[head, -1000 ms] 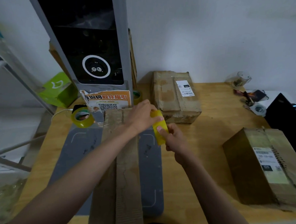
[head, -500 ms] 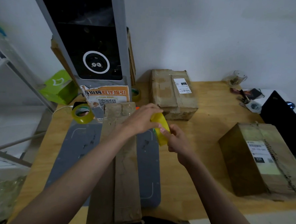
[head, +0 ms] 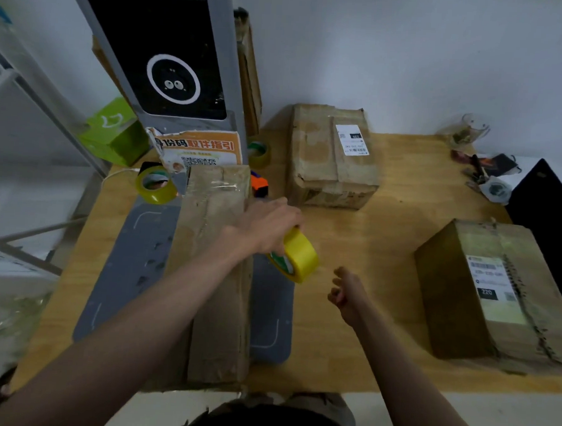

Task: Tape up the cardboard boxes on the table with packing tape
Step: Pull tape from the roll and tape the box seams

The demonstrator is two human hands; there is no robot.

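My left hand (head: pixel 267 225) grips a yellow roll of packing tape (head: pixel 298 257) from above, holding it tilted just off the right side of a long cardboard box (head: pixel 214 274). That box lies lengthwise on a grey mat (head: pixel 133 263) under my left forearm, with clear tape across its far end. My right hand (head: pixel 345 292) hovers over the table to the lower right of the roll, apart from it, fingers curled, nothing visible in them. A second box (head: pixel 321 159) with a white label stands at the back. A third labelled box (head: pixel 484 288) sits at the right.
Another yellowish tape roll (head: pixel 155 185) lies at the mat's far left corner and a third roll (head: pixel 258 153) by the grey kiosk tower (head: pixel 183 61). An orange-and-blue tool (head: pixel 260 185) sits behind the long box. A black laptop (head: pixel 546 220), a glass (head: pixel 469 131) and small clutter fill the right back.
My right hand has let go of the roll and drawn away to the lower right. My left hand has carried the roll slightly toward me.
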